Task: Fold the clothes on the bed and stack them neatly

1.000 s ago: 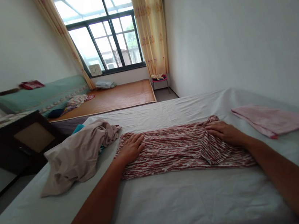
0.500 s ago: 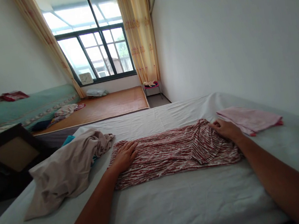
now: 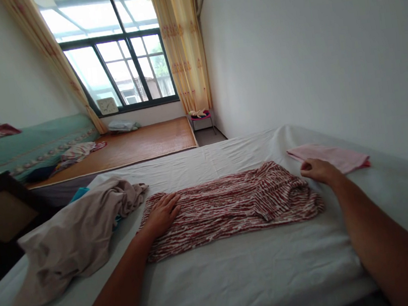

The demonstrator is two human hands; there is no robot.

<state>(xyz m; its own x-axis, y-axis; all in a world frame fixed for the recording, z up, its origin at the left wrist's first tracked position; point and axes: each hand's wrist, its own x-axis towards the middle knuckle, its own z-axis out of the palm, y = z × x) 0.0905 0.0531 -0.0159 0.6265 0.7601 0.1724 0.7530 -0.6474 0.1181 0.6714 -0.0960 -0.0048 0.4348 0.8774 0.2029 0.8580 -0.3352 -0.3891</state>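
A red-and-white striped garment (image 3: 211,207), folded into a long strip, lies across the white-sheeted bed (image 3: 242,273). My left hand (image 3: 162,214) rests flat on its left end, fingers stretched out. At the other end a sleeve-like part is folded inward over the body. Just beyond that end, my right hand (image 3: 321,171) is off the garment, its fingers curled together with nothing visible in them. Behind this hand lies a folded pink cloth (image 3: 340,156) with a red corner; the hand covers part of it.
A crumpled beige garment (image 3: 68,236) lies on the bed's left side, with a teal cloth (image 3: 79,194) partly under it. A dark cabinet (image 3: 5,214) stands at left. Beyond are a brown mat-covered bed (image 3: 142,141) and a small stool (image 3: 201,116). A wall (image 3: 311,53) borders the right.
My right hand has let go of the garment's right end and moved a little off it, its fingers now curled. My left hand stays on the garment. The view has shifted slightly.
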